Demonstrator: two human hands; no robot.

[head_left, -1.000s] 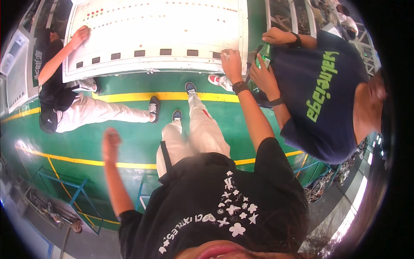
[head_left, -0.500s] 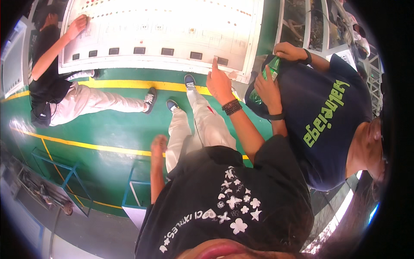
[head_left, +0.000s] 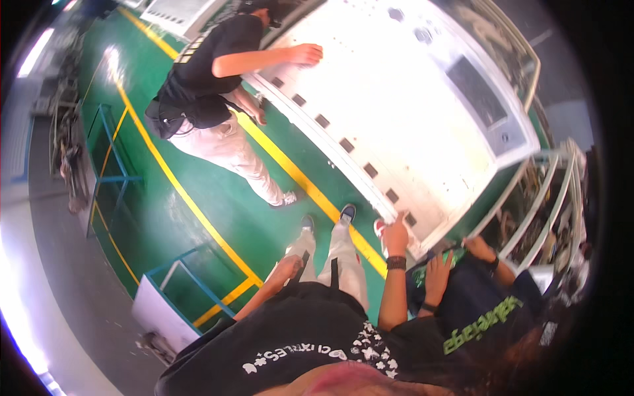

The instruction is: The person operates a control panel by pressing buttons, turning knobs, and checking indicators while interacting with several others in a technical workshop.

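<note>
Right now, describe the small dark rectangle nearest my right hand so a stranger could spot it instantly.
Start with the big white panel, upper right in the view. Along its near edge runs a row of small dark rectangles; follow it down to your right hand. Yours is the last dark rectangle, set apart by sitting closest to the panel's lower corner.

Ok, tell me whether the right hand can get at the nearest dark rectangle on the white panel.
Probably yes: the right hand is at the edge of the white panel, close to that dark rectangle, with nothing visible between.
</note>
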